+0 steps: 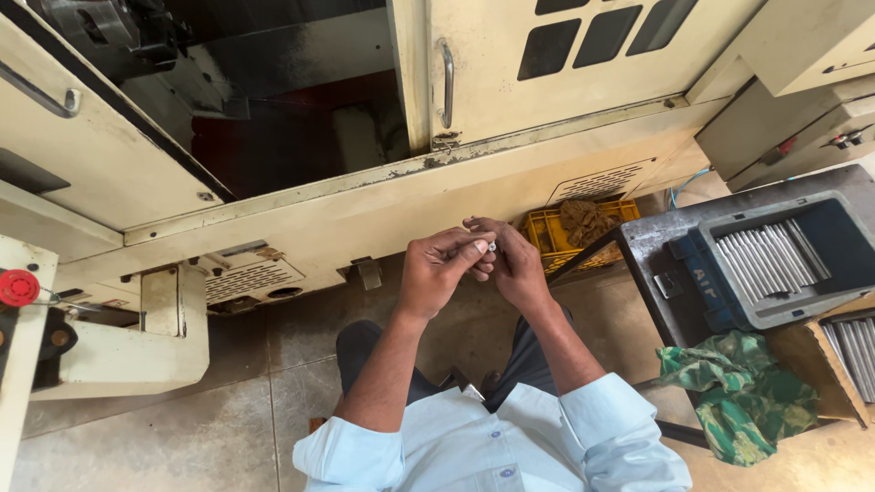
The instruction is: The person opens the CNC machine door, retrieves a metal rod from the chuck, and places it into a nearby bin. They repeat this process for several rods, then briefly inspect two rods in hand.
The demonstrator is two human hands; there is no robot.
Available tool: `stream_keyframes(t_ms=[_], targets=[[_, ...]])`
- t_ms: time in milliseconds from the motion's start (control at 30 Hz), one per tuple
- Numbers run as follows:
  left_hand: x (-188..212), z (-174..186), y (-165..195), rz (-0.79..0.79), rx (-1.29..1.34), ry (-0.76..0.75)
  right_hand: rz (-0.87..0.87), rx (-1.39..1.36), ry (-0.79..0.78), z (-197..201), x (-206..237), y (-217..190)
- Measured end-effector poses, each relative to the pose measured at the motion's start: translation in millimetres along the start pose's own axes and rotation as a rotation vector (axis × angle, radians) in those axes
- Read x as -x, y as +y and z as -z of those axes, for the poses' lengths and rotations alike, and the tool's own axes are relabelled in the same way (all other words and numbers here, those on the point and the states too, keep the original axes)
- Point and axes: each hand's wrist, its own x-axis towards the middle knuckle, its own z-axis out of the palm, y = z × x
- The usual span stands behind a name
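Note:
My left hand (439,273) and my right hand (512,264) meet in front of me, below the lower edge of a cream machine housing (365,200). Both pinch a small metal part (491,246) between their fingertips; only its bright tip shows. My forearms come up from light blue rolled sleeves. The rest of the part is hidden by my fingers.
A grey-blue tray (729,273) of several metal rods sits on a dark table at right, with a green cloth (738,387) and a box of more rods (852,351). A yellow crate (565,241) with brown rag stands on the floor. A red knob (18,287) is far left.

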Motion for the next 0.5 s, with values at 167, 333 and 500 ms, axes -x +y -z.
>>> stream_keyframes(t_ms=[167, 333, 500], targets=[[-3, 5, -4, 0.003, -0.004, -0.007, -0.104, -0.087, -0.014, -7, -1, 4], [-5, 7, -5, 0.004, -0.013, -0.001, -0.219, -0.219, -0.027, -12, 3, 13], [-6, -2, -8, 0.025, 0.001, 0.022, -0.126, -0.159, -0.054, -5, 8, 19]])
